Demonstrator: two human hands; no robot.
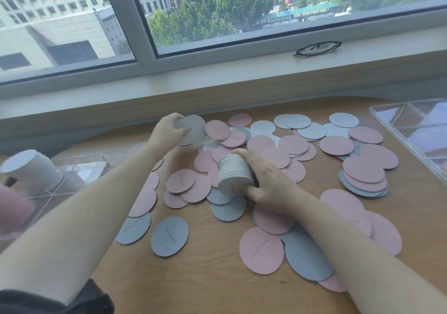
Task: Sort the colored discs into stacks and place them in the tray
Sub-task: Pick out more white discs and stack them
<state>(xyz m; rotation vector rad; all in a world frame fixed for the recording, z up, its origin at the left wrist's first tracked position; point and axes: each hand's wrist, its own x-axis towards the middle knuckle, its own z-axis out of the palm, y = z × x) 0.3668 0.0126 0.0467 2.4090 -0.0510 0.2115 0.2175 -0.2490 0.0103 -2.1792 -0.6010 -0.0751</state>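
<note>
Right hand (pixel 263 180) is clamped round grey stack (pixel 233 177); left hand (pixel 167 132) pinches one grey disc (pixel 193 130). Discs judged light, thin, slippery; best gripped by edges.

I see two bare forearms reaching out from the bottom of my view, with no watch, ring or band showing on either. My left hand (pixel 168 130) and right hand (pixel 262 178) are uncovered, with short, unpainted nails as far as I can make out. At the lower left corner a dark, rumpled sleeve (pixel 72 301) is bunched around the left arm near the elbow.
</note>
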